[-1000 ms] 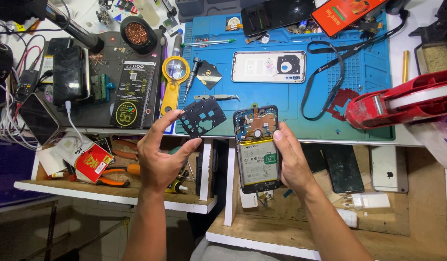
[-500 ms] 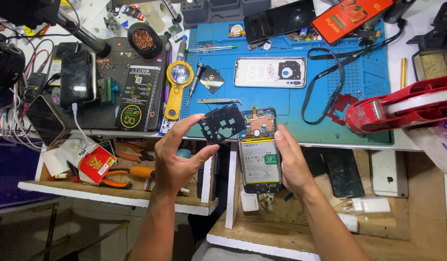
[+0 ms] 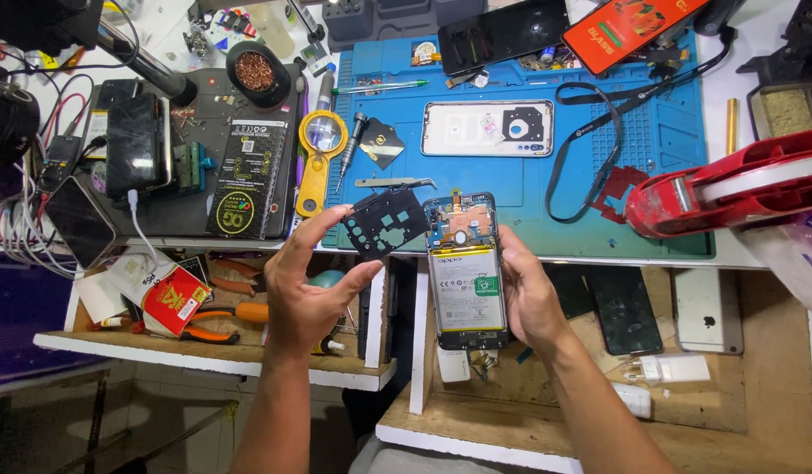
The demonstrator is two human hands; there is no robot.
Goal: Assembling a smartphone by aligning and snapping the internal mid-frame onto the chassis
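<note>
We hold the black inner cover plate (image 3: 385,219) pinched in the left hand (image 3: 311,290), the opened phone (image 3: 465,268) clasped in the right hand (image 3: 527,294) at the desk's (image 3: 599,246) near edge; the plate is off, so next comes careful work on the exposed board.

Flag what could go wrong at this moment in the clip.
The left hand pinches the black cover plate by its edge only; it could slip into the open drawer. The right hand holds the opened phone with its board and battery bare, past the blue mat, so a drop might damage it.

Orange package (image 3: 632,26), far blue mat (image 3: 669,140)
</note>
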